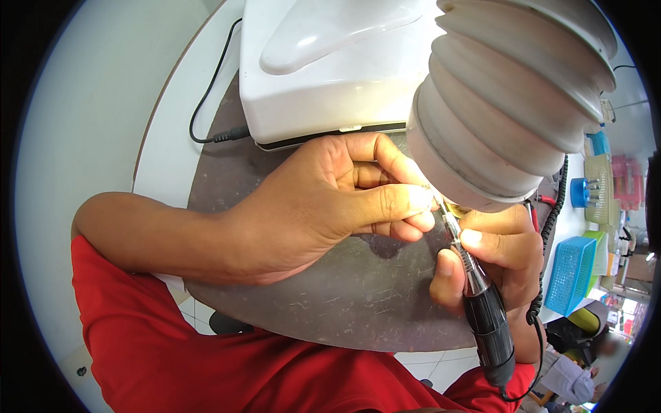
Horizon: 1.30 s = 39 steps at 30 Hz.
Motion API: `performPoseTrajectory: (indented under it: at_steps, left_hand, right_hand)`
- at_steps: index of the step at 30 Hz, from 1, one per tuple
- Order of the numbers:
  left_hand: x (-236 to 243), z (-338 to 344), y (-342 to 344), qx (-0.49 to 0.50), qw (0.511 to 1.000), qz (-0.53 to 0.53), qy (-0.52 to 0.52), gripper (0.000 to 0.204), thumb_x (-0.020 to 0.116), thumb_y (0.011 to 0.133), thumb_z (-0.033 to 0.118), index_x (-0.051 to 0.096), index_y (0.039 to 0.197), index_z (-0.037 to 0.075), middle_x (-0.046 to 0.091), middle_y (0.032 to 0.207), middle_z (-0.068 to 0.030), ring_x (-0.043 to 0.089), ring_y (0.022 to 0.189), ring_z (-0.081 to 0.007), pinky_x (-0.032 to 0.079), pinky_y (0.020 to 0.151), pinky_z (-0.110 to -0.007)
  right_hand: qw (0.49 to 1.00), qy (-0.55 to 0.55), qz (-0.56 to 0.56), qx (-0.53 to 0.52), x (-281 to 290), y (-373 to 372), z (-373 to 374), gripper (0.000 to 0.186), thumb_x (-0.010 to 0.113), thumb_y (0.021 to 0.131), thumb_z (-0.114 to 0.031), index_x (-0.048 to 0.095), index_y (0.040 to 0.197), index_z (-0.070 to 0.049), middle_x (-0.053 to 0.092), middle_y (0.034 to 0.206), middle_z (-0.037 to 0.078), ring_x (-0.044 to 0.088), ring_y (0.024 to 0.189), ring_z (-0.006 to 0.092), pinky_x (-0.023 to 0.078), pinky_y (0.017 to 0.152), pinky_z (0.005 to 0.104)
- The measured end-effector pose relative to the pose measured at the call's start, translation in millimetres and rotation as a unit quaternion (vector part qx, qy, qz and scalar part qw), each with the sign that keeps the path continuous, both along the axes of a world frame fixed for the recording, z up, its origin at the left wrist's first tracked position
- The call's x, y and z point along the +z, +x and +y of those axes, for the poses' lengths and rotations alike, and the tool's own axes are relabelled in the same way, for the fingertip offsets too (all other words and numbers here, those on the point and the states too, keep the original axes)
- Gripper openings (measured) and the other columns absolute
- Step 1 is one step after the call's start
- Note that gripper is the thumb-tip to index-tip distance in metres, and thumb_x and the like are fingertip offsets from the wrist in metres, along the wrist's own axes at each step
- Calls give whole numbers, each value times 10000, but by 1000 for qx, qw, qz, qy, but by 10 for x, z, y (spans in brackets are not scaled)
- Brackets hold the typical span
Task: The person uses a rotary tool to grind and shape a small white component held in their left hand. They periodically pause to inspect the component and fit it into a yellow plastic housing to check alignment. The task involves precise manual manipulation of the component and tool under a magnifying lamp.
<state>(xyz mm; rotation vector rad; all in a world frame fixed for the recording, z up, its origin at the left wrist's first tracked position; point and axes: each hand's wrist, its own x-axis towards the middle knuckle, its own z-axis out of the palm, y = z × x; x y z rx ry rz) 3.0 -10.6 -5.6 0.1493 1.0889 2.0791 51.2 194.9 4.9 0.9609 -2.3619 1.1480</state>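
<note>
My left hand (323, 206) is closed in a pinch, thumb against the forefinger, over the dark table mat. Whatever tiny piece sits between those fingertips is too small to name. In my right hand (506, 251) is a rotary handpiece (487, 323), gripped like a pen by its metal front part. Its black body slants down toward me, with a cable leaving the rear end. The handpiece's thin tip meets the left fingertips, just below the mouth of a white ribbed hose (509, 96). A small yellowish thing, partly hidden, shows beside the tip.
A white machine housing (330, 103) stands behind my hands, with a black plugged cable (231, 135) at its left. The brown-grey mat (330, 310) has a curved front edge. At the right are a coiled black cord (553, 227), a blue basket (570, 275) and a person farther off.
</note>
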Motion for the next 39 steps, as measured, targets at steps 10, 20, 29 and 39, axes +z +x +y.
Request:
performPoseTrajectory:
  at_steps: [10,20,29,39]
  left_hand:
    - [-32,18,7,-4,1000,1,22,270,602,872,3,521,1130,3,621,928,-76,593,842,-131,502,731,-263]
    - [-21,-13,25,-4,999,-14,32,280,590,882,16,509,1149,6,613,932,-81,587,841,-140,493,726,-264]
    - [-18,-1,1,-19,999,-14,35,279,594,880,22,513,1147,6,609,936,-79,586,844,-144,494,726,-271]
    - [1,-4,13,-2,1000,-26,10,303,594,859,-2,516,1151,7,611,969,-78,596,875,-140,501,749,-271]
  right_hand:
    - [1000,-15,2,16,-3,-13,9,340,674,751,-16,499,1042,-26,534,871,129,538,731,182,435,701,290]
    - [999,-11,-31,12,32,-3,-4,352,680,743,-5,506,1046,-49,526,887,121,541,743,180,434,694,291]
    - [999,-8,-30,13,52,3,18,351,676,747,-9,505,1051,-53,526,880,119,538,747,175,429,699,292]
    - [1000,4,-11,-13,47,15,8,331,676,765,-58,479,1030,-39,530,867,119,525,734,173,425,710,300]
